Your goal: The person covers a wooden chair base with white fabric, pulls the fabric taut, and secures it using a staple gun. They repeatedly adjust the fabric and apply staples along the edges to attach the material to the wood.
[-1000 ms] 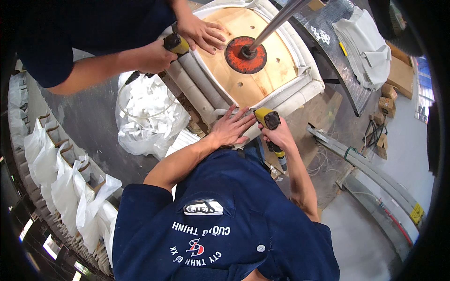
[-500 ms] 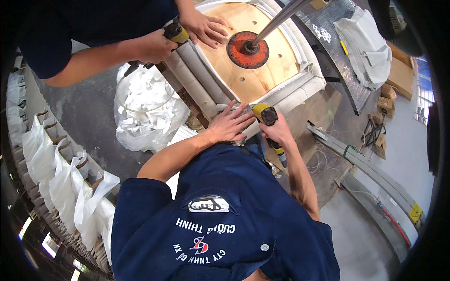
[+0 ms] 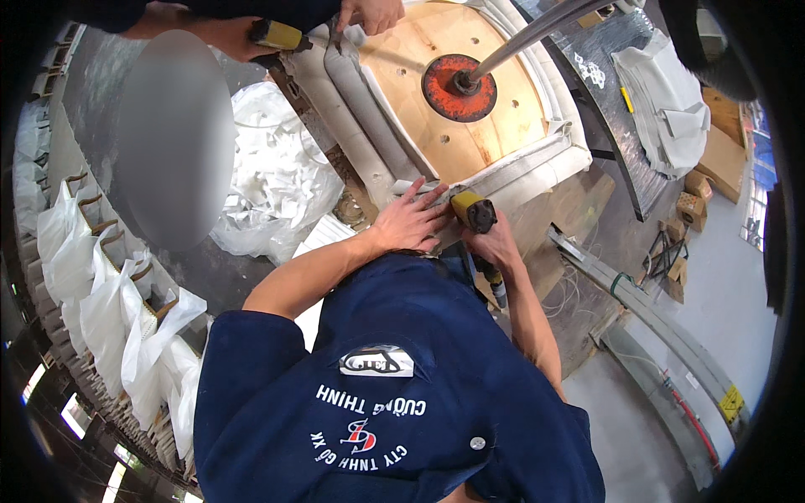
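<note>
A seat cushion (image 3: 528,180) in pale grey fabric lies upside down, its round-cornered plywood base (image 3: 394,50) facing up. An orange disc (image 3: 436,92) on a metal rod presses on the middle of the wood. My left hand (image 3: 411,220) lies with spread fingers on the fabric at the near left corner. Just right of it, my right hand (image 3: 493,246) grips a yellow and black staple gun (image 3: 474,210), its head at the cushion's near edge. Across the cushion, a co-worker's hand (image 3: 373,14) touches the far left fabric edge; their other hand holds another yellow staple gun (image 3: 278,35).
A clear bag of white scraps (image 3: 272,168) sits left of the cushion. Plastic-wrapped parts (image 3: 109,310) line the far left. At right are a dark table (image 3: 604,109) with stacked pale fabric (image 3: 667,101), cardboard boxes (image 3: 692,197) and a long metal rail (image 3: 662,310).
The co-worker has shifted toward the upper left, with their hands and staple gun moving up. The view has shifted slightly. My hands stay at the cushion's near corner.
</note>
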A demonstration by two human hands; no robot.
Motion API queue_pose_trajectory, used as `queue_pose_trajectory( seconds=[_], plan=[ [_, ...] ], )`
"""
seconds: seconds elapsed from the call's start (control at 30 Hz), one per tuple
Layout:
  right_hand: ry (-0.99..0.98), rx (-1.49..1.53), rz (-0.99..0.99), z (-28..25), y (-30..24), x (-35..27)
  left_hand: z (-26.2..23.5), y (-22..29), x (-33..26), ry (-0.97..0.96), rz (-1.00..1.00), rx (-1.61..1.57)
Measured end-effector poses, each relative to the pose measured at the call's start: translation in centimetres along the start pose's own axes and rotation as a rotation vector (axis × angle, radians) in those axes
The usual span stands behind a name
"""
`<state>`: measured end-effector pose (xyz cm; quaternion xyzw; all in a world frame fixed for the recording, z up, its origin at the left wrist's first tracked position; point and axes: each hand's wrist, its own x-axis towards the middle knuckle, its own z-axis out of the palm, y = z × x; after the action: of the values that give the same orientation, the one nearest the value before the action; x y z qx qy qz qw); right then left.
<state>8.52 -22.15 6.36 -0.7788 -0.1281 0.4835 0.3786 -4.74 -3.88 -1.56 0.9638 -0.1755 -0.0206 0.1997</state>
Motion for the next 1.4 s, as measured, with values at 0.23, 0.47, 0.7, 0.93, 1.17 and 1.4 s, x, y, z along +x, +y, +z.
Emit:
queue_pose_trajectory(
  seconds=[0.23,0.47,0.7,0.93,1.17,1.4],
  plan=[
    [-0.053,0.081,0.042,-0.6,1.5,-1.1,0.3,0.6,-0.5,0.02,-0.041,-0.013],
    [0.157,-0.009,-0.413,-0.5,13.4,-8.1,1.9,4.9,-2.1,0.028,-0.248,-0.027],
    [0.266,-0.244,-0.012,-2.0,25.2,-11.3,3.1,4.2,-2.1,0.129,-0.144,0.176],
    [0.516,-0.151,0.275,-7.6,38.7,-17.0,4.4,9.8,-0.7,0.104,-0.475,0.17],
    [0.53,-0.085,0.36,-11.0,47.5,-23.1,6.5,17.5,6.5,0.234,-0.832,0.163],
    [0.515,0.149,0.412,-10.8,51.3,-24.8,-2.4,25.6,24.0,0.706,-0.376,-0.318]
  ],
)
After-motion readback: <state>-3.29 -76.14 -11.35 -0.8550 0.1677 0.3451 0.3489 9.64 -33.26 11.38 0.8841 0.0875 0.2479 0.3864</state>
